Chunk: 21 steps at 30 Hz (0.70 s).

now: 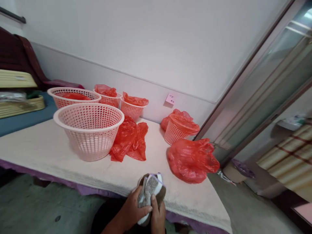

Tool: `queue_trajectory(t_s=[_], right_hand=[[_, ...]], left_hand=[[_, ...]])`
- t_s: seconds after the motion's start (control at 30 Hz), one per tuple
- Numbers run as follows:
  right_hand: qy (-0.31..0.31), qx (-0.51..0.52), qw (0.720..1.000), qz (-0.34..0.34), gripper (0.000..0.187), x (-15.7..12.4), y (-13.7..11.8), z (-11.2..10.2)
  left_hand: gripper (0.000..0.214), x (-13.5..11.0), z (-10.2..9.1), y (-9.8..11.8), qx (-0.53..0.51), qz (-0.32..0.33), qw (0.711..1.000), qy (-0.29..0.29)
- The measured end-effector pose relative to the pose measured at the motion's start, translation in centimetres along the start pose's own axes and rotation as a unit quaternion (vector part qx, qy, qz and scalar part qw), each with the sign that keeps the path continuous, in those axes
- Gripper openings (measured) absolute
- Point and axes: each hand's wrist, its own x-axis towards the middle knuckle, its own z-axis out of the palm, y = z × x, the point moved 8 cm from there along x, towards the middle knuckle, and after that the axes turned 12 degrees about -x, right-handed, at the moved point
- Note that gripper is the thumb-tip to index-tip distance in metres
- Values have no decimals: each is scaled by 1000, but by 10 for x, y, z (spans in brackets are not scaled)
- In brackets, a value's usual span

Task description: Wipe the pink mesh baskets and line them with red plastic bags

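Note:
My left hand (136, 205) grips the left side of a folded, fuzzy cloth (154, 184), grey, white and brown with purple edging. On its right side, my right hand (158, 215) presses a thumb onto the front. Both hands are closed on the cloth, at the front edge of the covered table (170, 198); whether it is one piece or several I cannot tell. Beyond it, a crumpled red plastic bag (133, 139) lies flat. To the right sits a full, rounded red plastic bag (191, 160). A large pink perforated basket (90, 136) stands to the left.
Behind the large basket are another wide pink basket (58, 101) and small bag-lined baskets (133, 111). One more small basket (173, 134) with red plastic stands near the wall. A pink note (170, 98) hangs there. Right of the table, a bin (234, 172) is on the floor.

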Motion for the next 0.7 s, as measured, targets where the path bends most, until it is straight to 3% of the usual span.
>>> queue_trajectory(t_s=[0.17,0.53,0.7], right_hand=[[-19,4,1000,-8,60,-4,-15,5],[-19,14,999,-27,53,-5,-21,9],[31,90,994,59,62,0,-10,-1]], left_hand=[[33,0,-1,1,4,4,1000,2],[40,-1,2,15,-31,-7,999,-20],[47,4,1,15,-54,-13,998,-2]])
